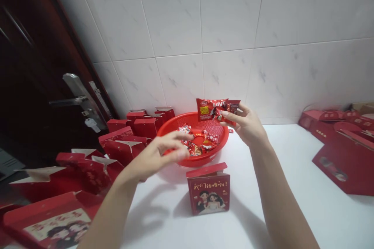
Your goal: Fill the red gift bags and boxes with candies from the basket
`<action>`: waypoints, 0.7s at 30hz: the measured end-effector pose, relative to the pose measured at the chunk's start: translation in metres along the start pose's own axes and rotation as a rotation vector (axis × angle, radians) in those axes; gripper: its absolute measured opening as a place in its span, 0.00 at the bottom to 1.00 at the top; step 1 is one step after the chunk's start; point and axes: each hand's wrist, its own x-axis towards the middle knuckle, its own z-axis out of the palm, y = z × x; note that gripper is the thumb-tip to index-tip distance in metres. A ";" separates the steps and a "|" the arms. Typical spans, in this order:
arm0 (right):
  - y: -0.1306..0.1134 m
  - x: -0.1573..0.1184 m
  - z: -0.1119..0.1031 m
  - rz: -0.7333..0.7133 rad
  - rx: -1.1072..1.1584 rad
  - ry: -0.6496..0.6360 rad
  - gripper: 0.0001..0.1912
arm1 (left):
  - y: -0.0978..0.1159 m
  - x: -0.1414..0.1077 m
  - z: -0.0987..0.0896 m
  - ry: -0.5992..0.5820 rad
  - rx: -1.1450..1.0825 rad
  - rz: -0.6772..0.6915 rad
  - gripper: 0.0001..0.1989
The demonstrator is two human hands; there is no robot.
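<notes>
My right hand [245, 124] grips red snack packets [210, 109], the front one printed "LOVE", held up above the back right of a red plastic basket [223, 140]. Some wrapped sweets [197, 149] lie inside that basket. My left hand [163, 149] hovers over the basket's left front rim, its fingers apart and nothing in them. Closer to me, a small red gift box [209, 194] with a cartoon bridal couple stands upright on the white table [163, 225]. Its top flap is raised a little; the inside is hidden.
Several red boxes [117, 146] with open tops crowd the left side. More red boxes [344, 155] are at the right edge. A tiled wall [178, 27] rises behind the table, and a dark door [35, 54] with a metal handle is at left.
</notes>
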 end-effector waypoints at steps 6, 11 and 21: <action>-0.008 -0.002 -0.009 0.000 -0.032 0.009 0.18 | 0.012 -0.025 0.013 -0.431 0.332 0.008 0.11; -0.016 -0.007 -0.011 0.016 -0.081 -0.013 0.18 | 0.004 -0.015 0.027 -0.414 0.332 0.053 0.15; -0.032 -0.017 -0.019 -0.018 -0.196 -0.125 0.19 | -0.011 -0.007 0.042 -0.264 0.254 0.044 0.15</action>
